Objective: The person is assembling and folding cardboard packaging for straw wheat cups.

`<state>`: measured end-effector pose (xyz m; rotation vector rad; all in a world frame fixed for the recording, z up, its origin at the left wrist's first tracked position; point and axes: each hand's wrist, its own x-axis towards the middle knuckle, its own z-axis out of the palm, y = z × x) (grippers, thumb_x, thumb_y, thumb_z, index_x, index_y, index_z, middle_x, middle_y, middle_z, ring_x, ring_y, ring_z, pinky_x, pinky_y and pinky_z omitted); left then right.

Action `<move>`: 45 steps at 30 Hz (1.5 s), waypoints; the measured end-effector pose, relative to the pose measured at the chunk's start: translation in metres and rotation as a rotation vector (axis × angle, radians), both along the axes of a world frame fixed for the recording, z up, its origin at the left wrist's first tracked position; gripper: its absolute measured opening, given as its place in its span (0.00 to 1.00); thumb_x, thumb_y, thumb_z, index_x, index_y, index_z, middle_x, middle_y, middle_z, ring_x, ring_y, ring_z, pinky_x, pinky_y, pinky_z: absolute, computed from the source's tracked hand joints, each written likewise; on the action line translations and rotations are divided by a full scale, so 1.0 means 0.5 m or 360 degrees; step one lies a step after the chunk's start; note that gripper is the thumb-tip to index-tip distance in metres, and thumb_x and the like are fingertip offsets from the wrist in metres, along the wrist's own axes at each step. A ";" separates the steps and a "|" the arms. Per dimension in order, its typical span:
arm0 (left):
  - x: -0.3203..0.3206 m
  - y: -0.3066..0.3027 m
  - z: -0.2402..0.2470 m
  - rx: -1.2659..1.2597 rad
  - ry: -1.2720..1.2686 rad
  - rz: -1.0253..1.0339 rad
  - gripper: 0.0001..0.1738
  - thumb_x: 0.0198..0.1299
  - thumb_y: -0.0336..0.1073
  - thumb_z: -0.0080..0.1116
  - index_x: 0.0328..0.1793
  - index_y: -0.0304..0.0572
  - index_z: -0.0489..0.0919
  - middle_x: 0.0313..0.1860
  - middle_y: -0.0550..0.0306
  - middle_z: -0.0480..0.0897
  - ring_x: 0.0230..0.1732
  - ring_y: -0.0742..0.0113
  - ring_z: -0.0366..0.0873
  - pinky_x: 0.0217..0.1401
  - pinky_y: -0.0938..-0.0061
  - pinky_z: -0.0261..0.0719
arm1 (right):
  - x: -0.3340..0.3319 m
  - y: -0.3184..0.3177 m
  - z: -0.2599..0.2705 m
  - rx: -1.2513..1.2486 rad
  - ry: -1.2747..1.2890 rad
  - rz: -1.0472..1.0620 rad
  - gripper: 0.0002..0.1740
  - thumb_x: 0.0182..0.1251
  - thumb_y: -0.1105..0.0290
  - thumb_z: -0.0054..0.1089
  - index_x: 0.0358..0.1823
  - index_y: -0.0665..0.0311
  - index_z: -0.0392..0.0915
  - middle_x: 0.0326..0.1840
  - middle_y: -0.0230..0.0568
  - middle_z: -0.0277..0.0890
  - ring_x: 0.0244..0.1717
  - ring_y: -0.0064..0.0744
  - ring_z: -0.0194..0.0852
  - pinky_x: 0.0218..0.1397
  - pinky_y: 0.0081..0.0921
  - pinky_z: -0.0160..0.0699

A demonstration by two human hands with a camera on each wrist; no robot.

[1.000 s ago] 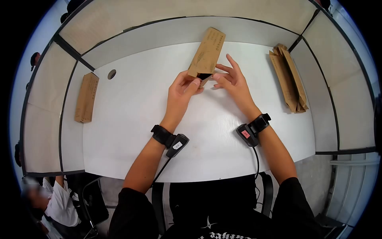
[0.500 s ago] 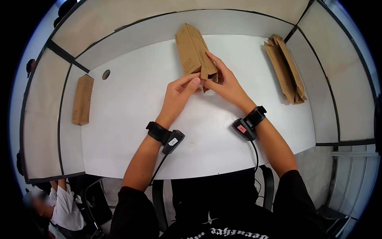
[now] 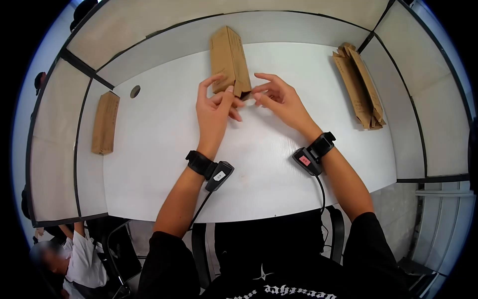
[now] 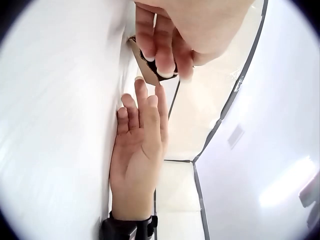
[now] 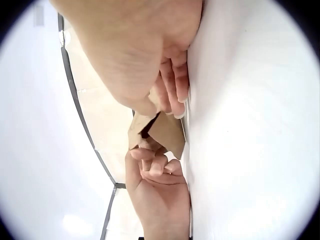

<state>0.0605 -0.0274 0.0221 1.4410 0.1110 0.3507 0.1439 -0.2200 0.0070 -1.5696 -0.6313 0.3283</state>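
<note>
A long brown cardboard box [image 3: 222,57] lies with its near end toward the person in the head view. At that end the left hand [image 3: 211,112] grips the box, thumb by the front edge and a finger over its top. Just right of the end, the right hand [image 3: 289,104] is held with fingers loosely bent and nothing gripped. Parted flaps [image 5: 167,134] with a dark gap between them show in the right wrist view, close to both hands. Fingers of the left hand [image 4: 200,22] partly cover the box end [image 4: 145,65] in the left wrist view.
Another long cardboard box [image 3: 105,124] stands by the left partition. Several folded cardboard pieces [image 3: 356,87] lie at the right partition. Upright panels enclose the white table [image 3: 259,174], which has a round hole near its back left. Another person [image 3: 84,264] is at lower left, outside.
The box has shifted left and turned, its far end now pointing up and left. The right hand has come away from the box's side; the left hand has moved left with the box.
</note>
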 end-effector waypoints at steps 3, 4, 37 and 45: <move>0.005 0.003 0.005 0.0066 0.0104 0.0164 0.28 0.75 0.37 0.64 0.76 0.39 0.69 0.20 0.64 0.79 0.17 0.78 0.69 0.20 0.80 0.67 | 0.005 -0.003 -0.004 -0.0075 -0.0070 -0.0011 0.33 0.74 0.66 0.72 0.77 0.59 0.71 0.54 0.41 0.89 0.45 0.24 0.86 0.55 0.25 0.84; 0.004 0.005 0.006 0.0117 0.0171 0.0169 0.28 0.75 0.36 0.65 0.76 0.39 0.69 0.19 0.65 0.77 0.16 0.80 0.68 0.19 0.81 0.66 | 0.005 -0.004 0.000 -0.0104 -0.0128 -0.0010 0.33 0.73 0.66 0.73 0.77 0.59 0.71 0.53 0.40 0.89 0.45 0.23 0.85 0.55 0.25 0.84; 0.019 0.027 -0.055 0.0820 -0.0085 0.0244 0.41 0.63 0.22 0.59 0.85 0.46 0.67 0.82 0.46 0.68 0.78 0.52 0.72 0.74 0.59 0.80 | 0.012 -0.007 -0.020 -0.0159 -0.0174 0.0026 0.27 0.76 0.70 0.67 0.74 0.60 0.73 0.43 0.30 0.82 0.42 0.19 0.80 0.50 0.22 0.82; 0.027 0.025 -0.044 0.0494 -0.0153 0.0069 0.36 0.67 0.22 0.56 0.83 0.39 0.67 0.78 0.44 0.73 0.76 0.52 0.74 0.73 0.60 0.79 | 0.005 -0.002 -0.011 -0.0023 -0.0188 -0.0051 0.31 0.75 0.71 0.67 0.77 0.60 0.68 0.45 0.32 0.81 0.42 0.20 0.81 0.50 0.23 0.82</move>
